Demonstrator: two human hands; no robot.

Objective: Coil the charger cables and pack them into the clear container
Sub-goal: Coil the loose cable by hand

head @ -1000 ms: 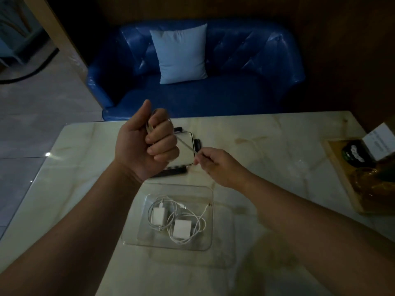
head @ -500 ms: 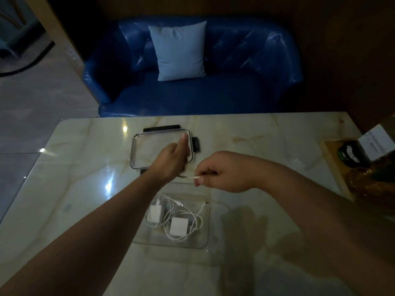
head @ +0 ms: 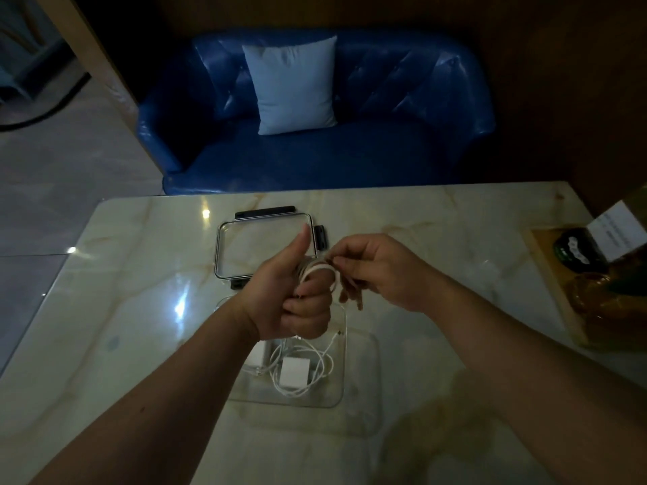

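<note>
Over the marble table (head: 140, 309) and clear container (head: 345, 376), a white cable (head: 316, 266) is wound round the curled left hand (head: 290, 299) and pinched by the right hand (head: 381, 271).

Left hand (head: 297, 301), right hand (head: 381, 274) — gripping cable (head: 316, 266).

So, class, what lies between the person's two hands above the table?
A white cable: looped round fingers of the left hand, it runs across to the right hand, which pinches it. The head view shows this.
</note>
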